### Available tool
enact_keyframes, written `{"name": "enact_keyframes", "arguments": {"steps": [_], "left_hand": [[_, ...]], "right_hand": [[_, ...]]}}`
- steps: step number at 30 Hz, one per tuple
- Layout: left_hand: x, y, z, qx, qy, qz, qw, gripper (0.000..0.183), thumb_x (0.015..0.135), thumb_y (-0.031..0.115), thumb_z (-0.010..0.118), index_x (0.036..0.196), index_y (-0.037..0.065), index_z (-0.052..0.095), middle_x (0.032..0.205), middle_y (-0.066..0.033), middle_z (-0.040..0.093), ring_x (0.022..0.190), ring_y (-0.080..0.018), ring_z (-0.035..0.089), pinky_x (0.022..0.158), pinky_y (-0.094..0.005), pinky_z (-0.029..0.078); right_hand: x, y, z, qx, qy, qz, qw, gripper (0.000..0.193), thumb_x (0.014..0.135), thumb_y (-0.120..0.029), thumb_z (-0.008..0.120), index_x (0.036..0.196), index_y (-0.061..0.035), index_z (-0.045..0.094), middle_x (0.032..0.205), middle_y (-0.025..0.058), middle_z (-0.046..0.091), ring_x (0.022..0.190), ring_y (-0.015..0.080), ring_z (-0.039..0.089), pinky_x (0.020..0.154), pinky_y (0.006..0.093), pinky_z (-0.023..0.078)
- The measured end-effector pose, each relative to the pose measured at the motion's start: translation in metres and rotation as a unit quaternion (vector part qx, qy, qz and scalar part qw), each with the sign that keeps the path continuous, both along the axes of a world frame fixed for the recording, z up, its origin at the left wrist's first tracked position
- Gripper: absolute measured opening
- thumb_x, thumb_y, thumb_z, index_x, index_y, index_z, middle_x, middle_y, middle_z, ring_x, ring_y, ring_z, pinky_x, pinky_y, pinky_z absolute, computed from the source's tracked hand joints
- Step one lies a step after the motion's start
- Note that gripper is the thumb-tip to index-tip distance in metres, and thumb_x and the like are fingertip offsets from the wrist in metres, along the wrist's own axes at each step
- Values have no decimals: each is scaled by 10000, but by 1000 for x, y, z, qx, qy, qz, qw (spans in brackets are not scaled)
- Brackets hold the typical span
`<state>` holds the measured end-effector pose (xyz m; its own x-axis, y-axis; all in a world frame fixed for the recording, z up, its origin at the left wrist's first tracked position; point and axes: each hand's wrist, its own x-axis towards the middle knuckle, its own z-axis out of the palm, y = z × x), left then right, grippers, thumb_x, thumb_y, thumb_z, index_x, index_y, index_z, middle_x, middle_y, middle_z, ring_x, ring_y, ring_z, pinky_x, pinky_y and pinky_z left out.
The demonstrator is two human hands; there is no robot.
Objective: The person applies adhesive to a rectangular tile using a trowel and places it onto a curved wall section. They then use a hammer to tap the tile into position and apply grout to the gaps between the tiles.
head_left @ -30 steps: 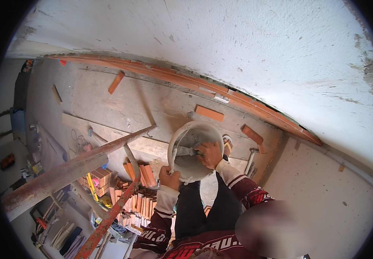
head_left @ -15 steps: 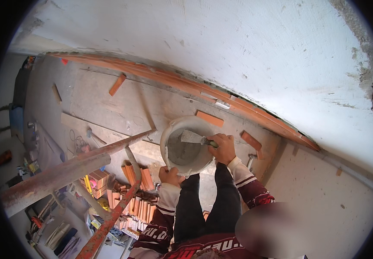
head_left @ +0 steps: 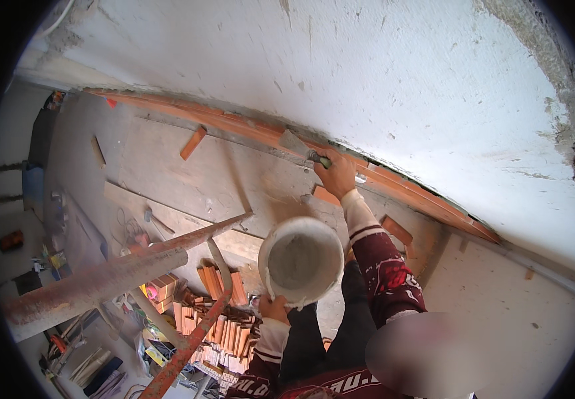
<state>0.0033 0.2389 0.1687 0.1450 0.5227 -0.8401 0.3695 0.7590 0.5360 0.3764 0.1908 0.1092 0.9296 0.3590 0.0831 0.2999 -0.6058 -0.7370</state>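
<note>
My left hand grips the near-left rim of a round bucket, which has grey mortar inside. Its fingers are partly hidden by the bucket. Stretched out toward the wall, my right hand is closed round the green-and-black handle of a putty knife. The knife's flat blade points left and lies over the row of orange bricks along the foot of the white wall. I cannot tell whether the blade touches the bricks.
Rusty scaffold pipes cross the left side, close to the bucket. Far below, stacks of orange bricks stand on the floor. A loose brick, another brick and a wooden plank lie nearer the wall.
The putty knife, held in my right hand, has left the bucket and moved up to the bricks by the wall. The bucket has shifted slightly down and right, with my left hand still on it.
</note>
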Motion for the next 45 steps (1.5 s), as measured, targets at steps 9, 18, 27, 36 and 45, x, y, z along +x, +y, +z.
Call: {"name": "enact_keyframes", "arguments": {"steps": [9, 18, 27, 36, 45], "left_hand": [[-44, -13, 9, -17, 56, -5, 998, 298, 727, -58, 566, 1020, -28, 523, 1035, -156, 607, 866, -286, 677, 662, -404, 633], [-63, -3, -2, -7, 81, -42, 996, 275, 720, -15, 593, 982, -26, 512, 956, -133, 581, 752, -230, 633, 556, -335, 570], [-74, 7, -21, 18, 41, -25, 999, 304, 710, -3, 612, 994, -14, 505, 902, -89, 555, 651, -161, 567, 477, -278, 481], [-70, 2, -8, 28, 52, -14, 998, 306, 709, -38, 603, 998, -6, 507, 904, -98, 563, 633, -167, 577, 450, -269, 474], [-73, 0, 0, -18, 86, -29, 996, 300, 706, -58, 591, 981, 6, 489, 915, -105, 553, 703, -185, 596, 506, -305, 536]], "right_hand": [[20, 23, -4, 14, 187, -22, 982, 366, 819, -306, 605, 1097, -101, 726, 945, 179, 719, 906, 373, 676, 845, 418, 520], [23, 18, 15, -4, 228, -25, 973, 394, 846, -338, 574, 1099, -71, 718, 937, 213, 704, 904, 384, 673, 831, 429, 517], [-1, 42, -12, 82, 56, -24, 995, 344, 880, -272, 606, 1089, -13, 696, 883, 222, 685, 815, 362, 667, 765, 421, 512], [-18, 71, -59, 133, 54, -66, 987, 288, 922, -223, 566, 1141, -47, 628, 1078, 242, 648, 1004, 433, 606, 861, 481, 471], [-32, 17, -64, 167, 123, -111, 972, 348, 950, -234, 572, 1203, 1, 620, 1105, 253, 658, 1058, 400, 620, 913, 423, 472]]}}
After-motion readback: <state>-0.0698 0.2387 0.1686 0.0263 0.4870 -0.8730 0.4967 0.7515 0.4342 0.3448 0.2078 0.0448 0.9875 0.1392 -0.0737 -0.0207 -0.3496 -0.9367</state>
